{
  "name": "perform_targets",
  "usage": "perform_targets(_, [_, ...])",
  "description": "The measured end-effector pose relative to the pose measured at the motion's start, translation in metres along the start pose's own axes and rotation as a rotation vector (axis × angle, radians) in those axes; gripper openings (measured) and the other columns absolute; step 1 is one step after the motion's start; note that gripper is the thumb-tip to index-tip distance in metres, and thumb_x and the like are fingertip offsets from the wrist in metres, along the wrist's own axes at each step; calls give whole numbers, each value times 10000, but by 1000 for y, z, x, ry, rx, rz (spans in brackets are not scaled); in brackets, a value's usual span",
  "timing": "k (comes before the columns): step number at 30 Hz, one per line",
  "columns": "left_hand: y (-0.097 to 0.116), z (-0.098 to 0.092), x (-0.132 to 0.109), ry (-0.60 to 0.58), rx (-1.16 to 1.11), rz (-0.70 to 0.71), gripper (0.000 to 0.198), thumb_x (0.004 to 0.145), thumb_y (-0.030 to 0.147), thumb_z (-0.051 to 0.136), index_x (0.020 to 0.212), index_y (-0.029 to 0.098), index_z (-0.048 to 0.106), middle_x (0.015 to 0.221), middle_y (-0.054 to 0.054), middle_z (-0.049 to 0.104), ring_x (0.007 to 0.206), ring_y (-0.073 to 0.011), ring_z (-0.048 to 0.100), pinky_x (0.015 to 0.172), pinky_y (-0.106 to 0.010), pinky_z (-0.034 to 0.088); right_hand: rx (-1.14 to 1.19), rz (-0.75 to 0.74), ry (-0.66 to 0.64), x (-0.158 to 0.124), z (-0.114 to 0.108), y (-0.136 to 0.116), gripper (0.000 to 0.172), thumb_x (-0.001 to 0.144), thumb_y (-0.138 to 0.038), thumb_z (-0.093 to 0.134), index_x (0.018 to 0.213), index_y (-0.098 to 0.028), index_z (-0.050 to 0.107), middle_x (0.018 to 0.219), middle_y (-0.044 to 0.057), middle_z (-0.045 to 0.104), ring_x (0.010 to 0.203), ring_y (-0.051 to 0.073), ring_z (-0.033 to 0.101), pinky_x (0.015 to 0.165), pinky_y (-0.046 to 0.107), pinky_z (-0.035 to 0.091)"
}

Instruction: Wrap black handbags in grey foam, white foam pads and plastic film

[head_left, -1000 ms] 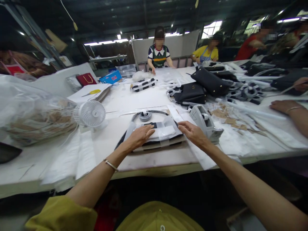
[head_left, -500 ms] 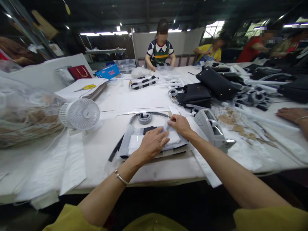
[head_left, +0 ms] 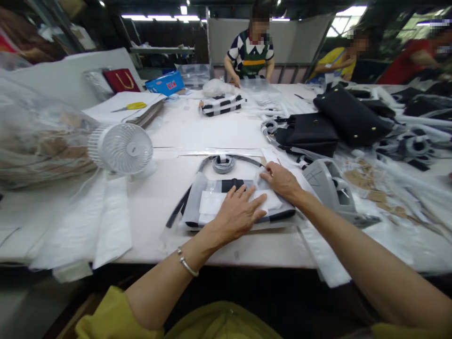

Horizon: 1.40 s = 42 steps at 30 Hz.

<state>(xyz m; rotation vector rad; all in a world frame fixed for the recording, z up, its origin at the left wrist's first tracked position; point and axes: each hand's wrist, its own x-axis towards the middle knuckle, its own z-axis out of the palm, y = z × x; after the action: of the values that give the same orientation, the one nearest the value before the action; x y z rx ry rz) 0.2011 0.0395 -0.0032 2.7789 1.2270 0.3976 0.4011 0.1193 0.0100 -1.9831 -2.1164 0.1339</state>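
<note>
A handbag [head_left: 193,207] wrapped in translucent white sheeting lies flat in front of me, with black parts showing at its edges and top. My left hand [head_left: 237,213] rests on it, fingers spread over a folded white sheet [head_left: 211,203]. At the bag's upper right corner my right hand [head_left: 282,181] has thumb and fingers pinched on the thin translucent wrapping [head_left: 260,177]. The bag's wrapped handle [head_left: 243,159] arches behind it. Inside that arch sits a coiled, wrapped strap [head_left: 223,164].
A grey tape dispenser [head_left: 326,183] stands right of my right hand. Left are a white fan [head_left: 123,147] and a large plastic bag [head_left: 42,155]. Black handbags [head_left: 349,115] lie at back right. Yellow-handled scissors [head_left: 136,106] lie on stacked sheets. A co-worker [head_left: 250,56] stands opposite.
My view has turned slightly left and down, so the table's things appear farther right and higher. Both hands keep nearly the same places on the bag; the left fingers are spread wider.
</note>
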Motion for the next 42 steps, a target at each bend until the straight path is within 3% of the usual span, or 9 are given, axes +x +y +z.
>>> perform_targets(5, [3, 3, -2, 71, 33, 38, 453, 1021, 511, 321, 1399, 302, 456, 1464, -95, 470, 1341, -324, 447, 1103, -560, 359, 59, -282, 145, -32, -30, -11, 533, 970, -481, 428, 1405, -178, 479, 1437, 156, 527, 1309, 329, 510, 1082, 487, 413])
perform_targets(8, [4, 2, -1, 76, 42, 29, 459, 1020, 494, 332, 1404, 271, 449, 1465, -109, 467, 1326, -320, 458, 1089, -549, 379, 141, -420, 4, -66, -22, -15, 591, 989, -548, 333, 1452, -202, 457, 1480, 129, 505, 1387, 311, 440, 1155, 516, 348])
perform_targets(12, [-6, -13, -16, 50, 63, -6, 497, 1019, 463, 364, 1454, 224, 396, 1495, -135, 451, 1366, -308, 436, 1108, -524, 376, 167, -339, -217, -87, -17, -12, 720, 963, -639, 283, 1464, -155, 465, 1497, 146, 479, 1387, 331, 440, 1154, 526, 353])
perform_targets(18, [-59, -41, -58, 14, 126, -290, 565, 1019, 500, 351, 1471, 165, 410, 1553, -160, 379, 1457, -307, 324, 1183, -552, 263, 89, -261, -305, -49, -48, -26, 748, 969, -631, 234, 1509, -144, 409, 1560, 105, 391, 1457, 306, 318, 1204, 469, 269])
perform_targets(22, [-82, -30, -73, -104, 30, -376, 573, 1028, 487, 316, 1515, 186, 339, 1598, -107, 292, 1494, -260, 247, 1202, -517, 246, -75, -294, -345, -44, -15, -23, 715, 964, -596, 286, 1494, -135, 417, 1576, 147, 348, 1467, 325, 291, 1188, 548, 248])
perform_targets(27, [-84, -17, -76, -119, -12, -421, 657, 1019, 540, 272, 1551, 156, 235, 1624, -88, 200, 1519, -229, 155, 1230, -520, 159, -129, -256, -324, -62, 18, -7, 721, 987, -566, 227, 1544, -117, 307, 1621, 123, 241, 1505, 298, 179, 1203, 551, 192])
perform_targets(32, [-88, -29, -74, -192, -74, -428, 665, 1016, 561, 241, 1554, 169, 222, 1624, -94, 211, 1518, -230, 159, 1222, -529, 176, 36, -244, -522, -32, -25, -18, 664, 973, -571, 284, 1441, -150, 494, 1544, 143, 411, 1425, 338, 376, 1152, 536, 320])
perform_targets(35, [-92, -45, -64, -191, -70, -410, 582, 1025, 534, 255, 1501, 214, 350, 1576, -88, 355, 1479, -242, 288, 1199, -555, 220, 45, -206, -458, -6, -44, -34, 605, 988, -551, 289, 1404, -190, 538, 1459, 116, 533, 1317, 313, 520, 1102, 459, 392])
perform_targets(42, [-112, -48, -26, -5, 48, -327, 297, 1016, 315, 391, 1111, 185, 640, 1187, -102, 675, 1229, -264, 560, 1117, -552, 337, -166, -254, -330, 8, -11, -37, 404, 998, -319, 351, 1186, -211, 692, 1149, 120, 731, 1100, 281, 666, 965, 392, 454])
